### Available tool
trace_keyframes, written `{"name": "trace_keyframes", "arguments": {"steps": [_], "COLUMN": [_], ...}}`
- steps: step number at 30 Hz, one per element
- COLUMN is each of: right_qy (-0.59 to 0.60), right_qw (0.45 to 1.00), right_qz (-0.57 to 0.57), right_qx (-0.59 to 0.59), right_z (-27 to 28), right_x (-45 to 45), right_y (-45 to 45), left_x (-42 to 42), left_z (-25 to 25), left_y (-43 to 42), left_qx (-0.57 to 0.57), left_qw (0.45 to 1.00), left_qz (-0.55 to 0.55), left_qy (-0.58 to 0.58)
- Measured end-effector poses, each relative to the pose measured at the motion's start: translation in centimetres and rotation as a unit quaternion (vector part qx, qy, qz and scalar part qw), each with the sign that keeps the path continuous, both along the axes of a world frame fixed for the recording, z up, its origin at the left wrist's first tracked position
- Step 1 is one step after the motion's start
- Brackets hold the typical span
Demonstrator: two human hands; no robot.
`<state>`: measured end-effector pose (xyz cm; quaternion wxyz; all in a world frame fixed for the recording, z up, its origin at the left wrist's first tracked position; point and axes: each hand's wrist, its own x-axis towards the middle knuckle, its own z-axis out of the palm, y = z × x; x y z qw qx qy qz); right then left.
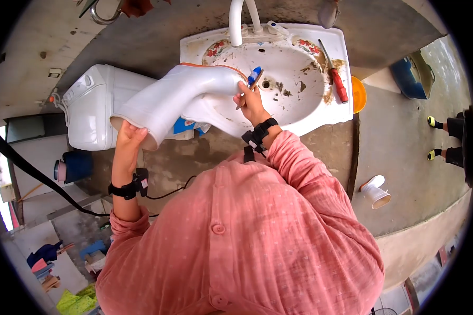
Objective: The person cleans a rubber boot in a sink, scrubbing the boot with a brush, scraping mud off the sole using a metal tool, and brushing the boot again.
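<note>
A white rubber boot [178, 97] with an orange-brown sole edge lies tilted across the left side of the sink [299, 119], its toe over the basin. My left hand [130, 137] grips the rim of the boot's open shaft, fingers partly inside it. Close to the toe, my right hand [252, 106] is closed around a brush [255, 74] with blue bristles and a brownish handle. Whether the bristles touch the boot I cannot tell. Dark mud clumps [284, 90] are scattered in the basin around the drain.
A white faucet [236, 26] arches over the sink's back. On the right rim lies a red-handled screwdriver [338, 84], beside an orange basin [359, 95]. A white washing machine [89, 123] stands left. Another white boot [377, 194] and a person's feet [436, 123] are at right.
</note>
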<state>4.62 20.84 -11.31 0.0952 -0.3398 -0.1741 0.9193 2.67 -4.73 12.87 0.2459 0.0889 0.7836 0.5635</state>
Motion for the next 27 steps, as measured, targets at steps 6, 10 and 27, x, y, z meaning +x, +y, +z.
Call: {"name": "trace_keyframes", "arguments": {"steps": [6,10,27], "right_qy": [0.015,0.019,0.050], "right_qw": [0.997,0.997,0.984], "right_qz": [-0.008,-0.022,0.054], "right_qx": [0.077,0.073,0.162], "right_z": [0.6,-0.6,0.0], "right_x": [-0.7,-0.4,1.4], "right_y": [0.0,0.2,3.6], "left_x": [-0.5,-1.5,-12.6], "left_z": [3.5,5.5,-13.3], "left_y": [-2.3,-3.7,17.3], "left_qx": [-0.241,-0.263,-0.358], "left_qw": [0.970,0.964,0.765], "left_qz": [0.043,0.011,-0.516], "left_qy": [-0.004,0.036,0.140]}}
